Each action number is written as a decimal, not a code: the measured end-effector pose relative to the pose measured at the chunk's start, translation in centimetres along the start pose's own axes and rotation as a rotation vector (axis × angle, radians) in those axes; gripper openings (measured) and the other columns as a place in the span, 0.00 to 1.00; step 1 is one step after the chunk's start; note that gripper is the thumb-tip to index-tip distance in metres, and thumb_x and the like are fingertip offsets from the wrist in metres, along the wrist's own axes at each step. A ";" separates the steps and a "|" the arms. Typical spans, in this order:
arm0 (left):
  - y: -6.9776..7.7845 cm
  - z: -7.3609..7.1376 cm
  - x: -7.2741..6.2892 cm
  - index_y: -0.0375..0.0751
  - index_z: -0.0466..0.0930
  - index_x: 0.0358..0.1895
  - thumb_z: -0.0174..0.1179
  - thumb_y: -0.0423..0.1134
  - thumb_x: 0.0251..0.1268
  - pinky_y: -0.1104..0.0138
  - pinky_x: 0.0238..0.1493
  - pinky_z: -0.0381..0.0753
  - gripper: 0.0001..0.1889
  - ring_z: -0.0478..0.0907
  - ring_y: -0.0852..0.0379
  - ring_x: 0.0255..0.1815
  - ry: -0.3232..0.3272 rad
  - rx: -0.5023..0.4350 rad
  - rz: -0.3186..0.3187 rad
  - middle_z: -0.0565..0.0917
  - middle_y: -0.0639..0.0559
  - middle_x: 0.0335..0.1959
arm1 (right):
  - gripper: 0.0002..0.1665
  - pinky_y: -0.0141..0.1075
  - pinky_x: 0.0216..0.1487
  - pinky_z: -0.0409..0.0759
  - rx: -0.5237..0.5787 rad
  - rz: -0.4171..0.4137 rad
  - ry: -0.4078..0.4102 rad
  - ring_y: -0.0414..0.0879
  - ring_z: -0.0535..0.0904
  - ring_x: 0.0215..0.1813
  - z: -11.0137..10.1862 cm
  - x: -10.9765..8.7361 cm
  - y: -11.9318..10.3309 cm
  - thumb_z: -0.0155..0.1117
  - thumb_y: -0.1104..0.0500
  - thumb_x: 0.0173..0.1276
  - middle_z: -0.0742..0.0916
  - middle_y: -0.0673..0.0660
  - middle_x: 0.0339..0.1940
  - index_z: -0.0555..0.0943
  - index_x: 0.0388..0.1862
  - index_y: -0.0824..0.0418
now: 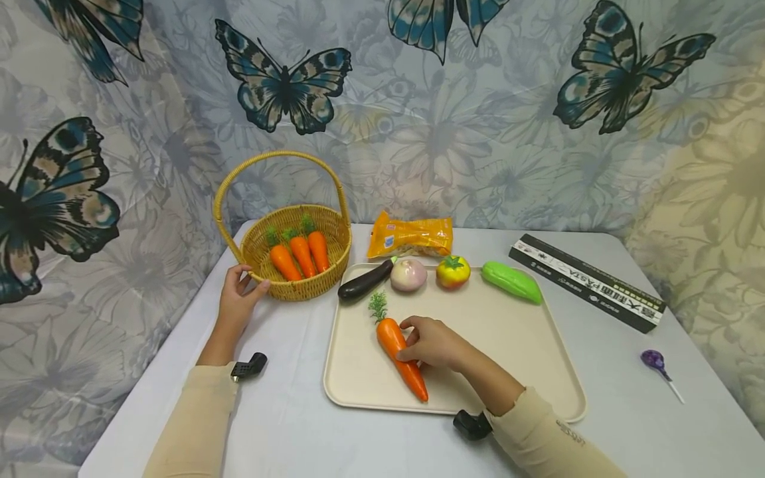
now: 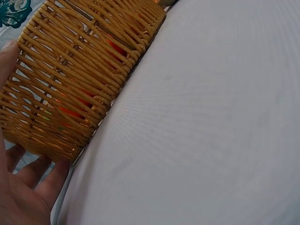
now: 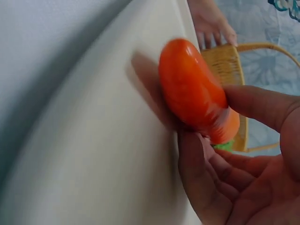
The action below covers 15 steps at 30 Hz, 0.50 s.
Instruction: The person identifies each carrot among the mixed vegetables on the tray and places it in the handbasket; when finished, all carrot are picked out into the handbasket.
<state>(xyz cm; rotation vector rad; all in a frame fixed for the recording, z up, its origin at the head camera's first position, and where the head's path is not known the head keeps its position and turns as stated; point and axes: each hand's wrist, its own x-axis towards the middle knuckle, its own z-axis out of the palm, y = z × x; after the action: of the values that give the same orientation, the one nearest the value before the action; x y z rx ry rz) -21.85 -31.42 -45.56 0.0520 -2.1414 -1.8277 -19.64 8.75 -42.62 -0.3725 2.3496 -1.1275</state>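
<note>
With thumb and fingers, my right hand (image 1: 437,342) pinches the middle of an orange toy carrot (image 1: 392,338) with a green leafy top. In the right wrist view the carrot's tip (image 3: 180,70) faces the camera, just above the tray and casting a shadow on it. My left hand (image 1: 236,302) holds the near left side of a yellow wicker basket (image 1: 311,289), its thumb at the rim and its fingers against the wall. Inside the basket lie 3 carrots (image 1: 301,255). The left wrist view shows the basket's woven side (image 2: 70,70) between thumb and fingers.
On the beige tray (image 1: 478,358) lie an eggplant (image 1: 364,281), a pinkish onion (image 1: 409,275), a yellow-red tomato (image 1: 453,272) and a green vegetable (image 1: 511,282). An orange packet (image 1: 411,236) is behind it. A black pasta box (image 1: 588,282) and a purple lollipop (image 1: 654,362) lie to the right.
</note>
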 end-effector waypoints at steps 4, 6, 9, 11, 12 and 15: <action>0.1 -0.1 0.0 0.25 0.54 0.62 0.63 0.28 0.64 0.47 0.67 0.61 0.31 0.52 0.38 0.74 0.007 -0.011 -0.007 0.48 0.39 0.77 | 0.32 0.38 0.29 0.82 0.030 -0.035 -0.025 0.48 0.80 0.26 -0.1 0.4 -0.4 0.75 0.62 0.55 0.82 0.56 0.34 0.74 0.59 0.63; 0.4 0.0 -0.1 0.24 0.54 0.62 0.63 0.28 0.64 0.46 0.67 0.61 0.31 0.52 0.38 0.74 0.006 -0.003 0.004 0.48 0.38 0.77 | 0.33 0.40 0.30 0.83 0.077 -0.049 -0.043 0.49 0.80 0.28 -0.1 0.6 -0.6 0.75 0.63 0.56 0.81 0.57 0.36 0.74 0.60 0.63; 0.7 0.1 -0.2 0.24 0.54 0.62 0.63 0.29 0.64 0.45 0.67 0.61 0.30 0.52 0.38 0.74 0.004 0.011 0.013 0.48 0.38 0.77 | 0.33 0.42 0.31 0.84 0.150 -0.080 -0.081 0.49 0.81 0.30 -0.3 0.9 -1.1 0.74 0.65 0.56 0.81 0.59 0.37 0.73 0.61 0.63; 0.7 0.1 -0.2 0.24 0.55 0.62 0.63 0.29 0.65 0.45 0.67 0.61 0.30 0.52 0.37 0.74 0.002 0.013 0.017 0.48 0.38 0.77 | 0.34 0.43 0.31 0.85 0.186 -0.093 -0.097 0.50 0.81 0.30 -0.5 1.2 -1.6 0.74 0.66 0.56 0.81 0.60 0.38 0.73 0.62 0.63; 0.7 0.1 -0.3 0.24 0.55 0.62 0.63 0.29 0.65 0.44 0.67 0.60 0.30 0.52 0.37 0.74 0.001 0.013 0.014 0.48 0.38 0.77 | 0.34 0.43 0.31 0.85 0.200 -0.098 -0.100 0.50 0.81 0.30 -0.7 1.5 -1.8 0.73 0.66 0.56 0.81 0.60 0.38 0.72 0.62 0.64; 0.8 0.1 -0.3 0.24 0.54 0.63 0.63 0.29 0.64 0.44 0.67 0.59 0.31 0.51 0.37 0.74 0.002 0.011 0.008 0.47 0.37 0.77 | 0.34 0.43 0.31 0.85 0.233 -0.116 -0.099 0.50 0.81 0.31 -1.1 2.3 -2.7 0.73 0.67 0.56 0.81 0.60 0.38 0.72 0.62 0.64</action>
<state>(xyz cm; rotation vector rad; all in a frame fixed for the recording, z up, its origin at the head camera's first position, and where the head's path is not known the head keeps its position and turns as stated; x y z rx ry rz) -21.43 -31.06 -44.87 0.0475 -2.1474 -1.8107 -22.10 6.75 -40.62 -0.4730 2.1061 -1.3881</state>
